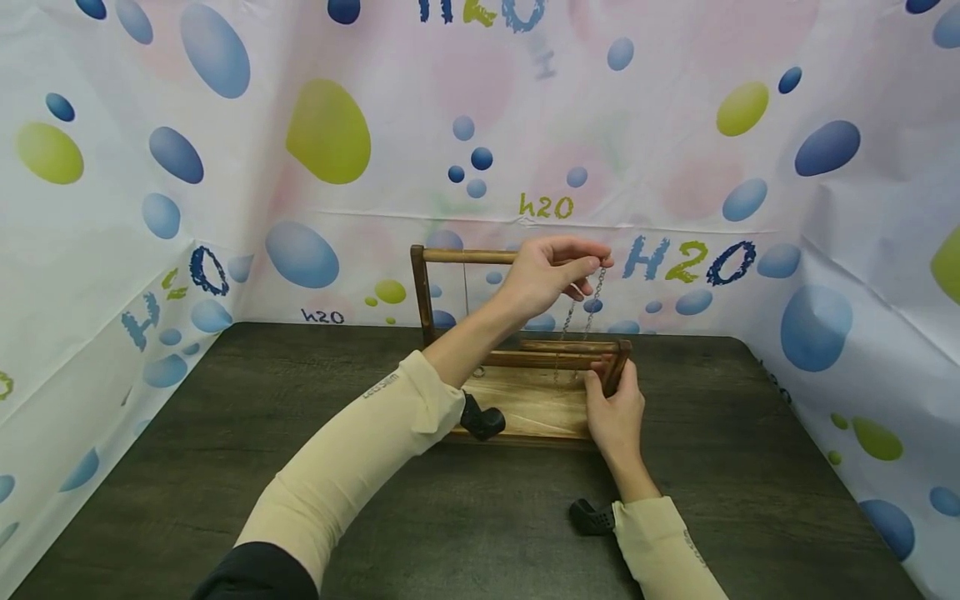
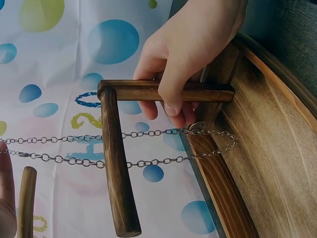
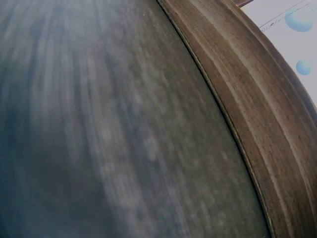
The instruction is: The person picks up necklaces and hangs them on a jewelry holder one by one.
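- Left hand (image 1: pixel 551 271): thumb and fingers together, pinching chain (image 2: pixel 59 159) above wooden stand (image 1: pixel 532 398).
- Right hand (image 1: pixel 618 408): thumb and fingers clamped around stand's near right post (image 2: pixel 130 91).

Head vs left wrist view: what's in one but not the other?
Head only: cream fabric sleeves, black wrist-worn devices, a thin strand hanging from the upper brown wooden bar.

Left wrist only: the silver link chain's flat metal tag and small clasp.

Both: brown wooden stand, chain, right hand gripping an upright, left hand (just an edge in left wrist), white bubble-print backdrop.
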{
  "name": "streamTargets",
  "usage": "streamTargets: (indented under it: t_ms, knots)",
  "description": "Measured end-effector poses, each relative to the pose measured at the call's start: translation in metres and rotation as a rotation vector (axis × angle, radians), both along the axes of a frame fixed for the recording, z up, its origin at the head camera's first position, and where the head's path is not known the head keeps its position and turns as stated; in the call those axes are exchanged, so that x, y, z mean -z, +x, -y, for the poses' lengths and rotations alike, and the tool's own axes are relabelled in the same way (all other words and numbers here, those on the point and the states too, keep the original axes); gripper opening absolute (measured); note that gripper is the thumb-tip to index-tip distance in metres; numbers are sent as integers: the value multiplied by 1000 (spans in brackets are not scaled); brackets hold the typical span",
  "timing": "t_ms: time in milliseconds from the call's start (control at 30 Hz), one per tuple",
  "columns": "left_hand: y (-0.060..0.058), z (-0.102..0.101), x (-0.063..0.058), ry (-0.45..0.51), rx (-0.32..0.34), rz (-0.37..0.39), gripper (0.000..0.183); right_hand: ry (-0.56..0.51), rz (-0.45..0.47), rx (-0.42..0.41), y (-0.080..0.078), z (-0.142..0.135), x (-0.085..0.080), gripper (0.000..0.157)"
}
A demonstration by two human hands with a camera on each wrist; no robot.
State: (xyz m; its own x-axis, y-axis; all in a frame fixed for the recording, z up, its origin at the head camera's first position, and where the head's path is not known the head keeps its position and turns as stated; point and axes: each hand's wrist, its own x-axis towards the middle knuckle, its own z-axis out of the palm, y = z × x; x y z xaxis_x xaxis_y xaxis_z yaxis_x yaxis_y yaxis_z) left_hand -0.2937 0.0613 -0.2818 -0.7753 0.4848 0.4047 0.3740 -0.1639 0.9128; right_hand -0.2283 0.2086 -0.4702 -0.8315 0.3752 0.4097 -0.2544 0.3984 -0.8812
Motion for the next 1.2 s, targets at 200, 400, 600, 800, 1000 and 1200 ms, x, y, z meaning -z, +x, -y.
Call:
streamTargets:
  t_ms: [200, 400, 600, 800, 1000, 1200]
  knots:
    - [-1, -6, 0, 0, -9, -10, 22, -8, 3, -2, 0, 0, 0, 29]
    - [-3, -12, 2, -18, -8, 18, 31, -4, 12, 1, 0, 0, 0, 28]
    - [-2, -14, 1, -44, -35, 29, 38, -8, 4, 5, -1, 0, 0, 27]
    - [-2, -14, 1, -15, -75, 63, 41, -12, 0, 4, 0, 0, 0, 29]
    - [-2, -11, 3, 16, -115, 54, 43, -15, -11, 2, 0, 1, -1, 30]
    - [-3, -7, 5, 1, -136, 58, 43, -18, -15, 11, 1, 1, 0, 29]
